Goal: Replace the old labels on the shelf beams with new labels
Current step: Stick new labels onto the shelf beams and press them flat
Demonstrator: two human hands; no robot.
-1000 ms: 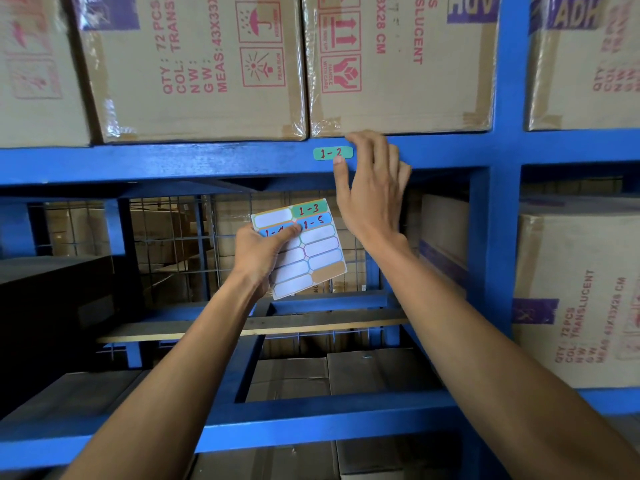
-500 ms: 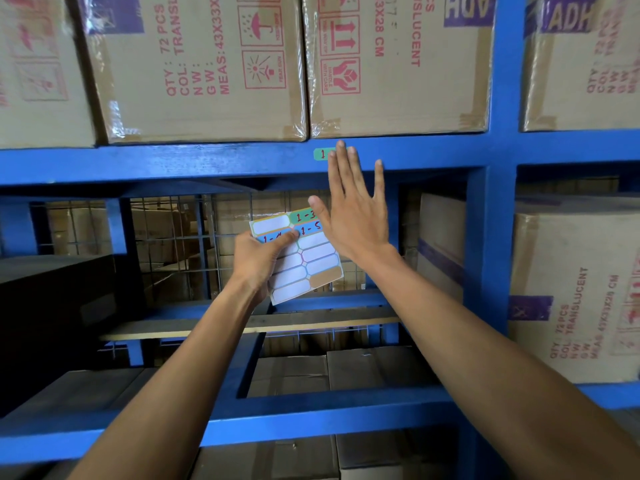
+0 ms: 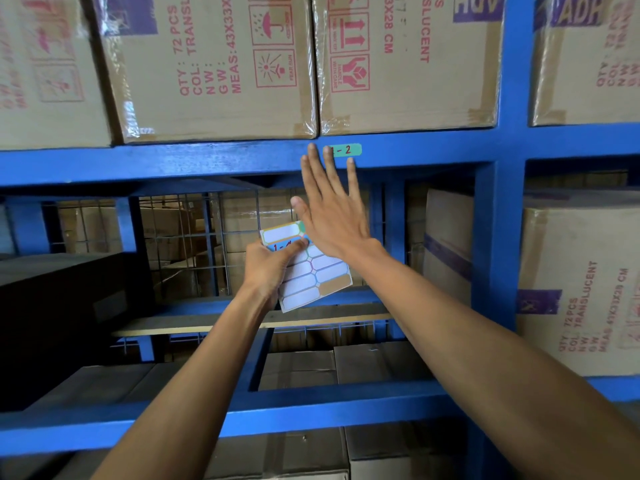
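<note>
While the green label marked "- 2" sits on the front face of the blue shelf beam, the right hand has swept flat across it toward nine o'clock. One second earlier the hand was curled at the label's three o'clock end, with the thumb tip just under it and the whole "1 - 2" on show. Half a second earlier the flat fingers hid all but the first digit. Now the fingertips cover only the label's nine o'clock end, and the dash and the "2" read clearly. Judged from this, the new label is already stuck and is being smoothed down; the wiping pass looks close to done. No old label can be seen on this stretch of beam.

Right hand: open wide, fingers straight and slightly fanned, thumb out toward nine o'clock. It grips nothing. Two fingertips rest on the beam, one of them overlapping the label's edge; whether the palm also presses the beam cannot be told.

Left hand: closed around the sheet of labels, thumb across its upper part, the other fingers behind it. It has kept its grip, though the sheet now lies partly behind the right wrist. Most spaces on the sheet are blank, and a written blue one shows under the thumb. The sheet hangs at six o'clock from the stuck label, well below the beam, in front of the wire mesh.

Cardboard boxes stand on the beam at twelve o'clock.
</note>
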